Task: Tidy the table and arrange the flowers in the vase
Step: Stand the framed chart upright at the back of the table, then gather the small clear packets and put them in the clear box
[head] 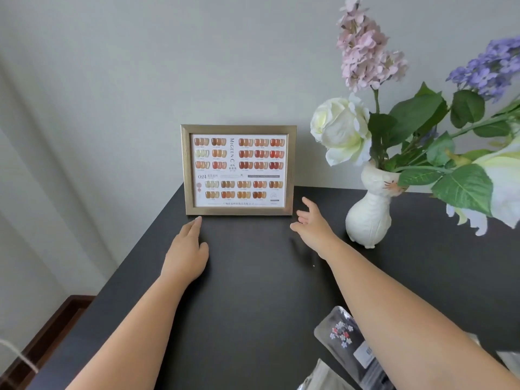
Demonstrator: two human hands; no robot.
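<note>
Two bare hands reach across a dark worktop [253, 277] toward a framed colour chart [238, 170] propped against the wall: left hand [187, 250] flat, fingers straight, right hand [312, 225] spread and released, grasping nothing. Flowers [363, 49] stand in a white vase [370, 218] just right.

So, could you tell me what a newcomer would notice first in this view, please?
Probably the gold picture frame of nail colour swatches, standing against the wall at the dark table's far edge. Next, the white vase of flowers to its right. Both hands, left hand and right hand, reach open toward the frame.
</note>
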